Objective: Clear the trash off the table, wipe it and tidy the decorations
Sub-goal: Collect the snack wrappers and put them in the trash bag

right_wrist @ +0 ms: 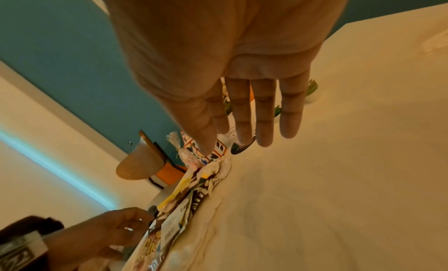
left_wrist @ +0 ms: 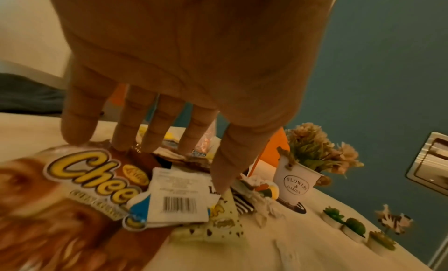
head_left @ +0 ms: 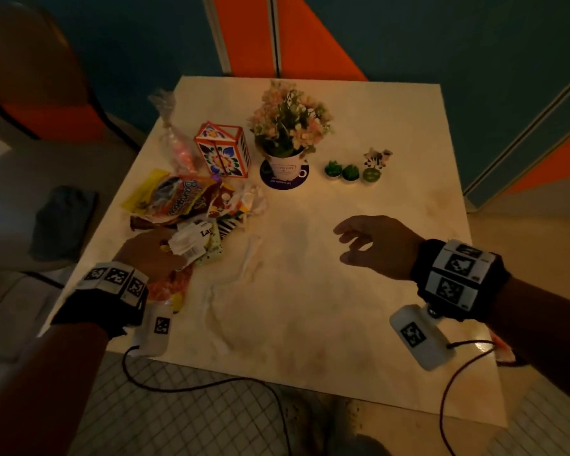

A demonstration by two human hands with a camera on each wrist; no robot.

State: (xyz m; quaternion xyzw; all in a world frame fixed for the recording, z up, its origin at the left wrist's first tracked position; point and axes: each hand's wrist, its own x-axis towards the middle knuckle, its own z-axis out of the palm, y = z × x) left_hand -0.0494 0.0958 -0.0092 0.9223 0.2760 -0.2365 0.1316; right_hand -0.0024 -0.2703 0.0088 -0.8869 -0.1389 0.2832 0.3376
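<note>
While wrappers lie heaped under my left hand, fingers spread, right hand loosely splayed, nothing cleared; I judge wiping, tidying remain.

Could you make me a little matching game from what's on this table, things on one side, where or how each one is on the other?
Things:
1. flower pot
2. three small green cactus candles
3. snack wrappers
4. right hand

Places or states:
A. piled at the table's left side, under the left hand
B. empty, fingers spread, above bare tabletop
C. standing on a dark round coaster
D. in a row to the right of the flowers

Pairs: 1-C, 2-D, 3-A, 4-B
</note>
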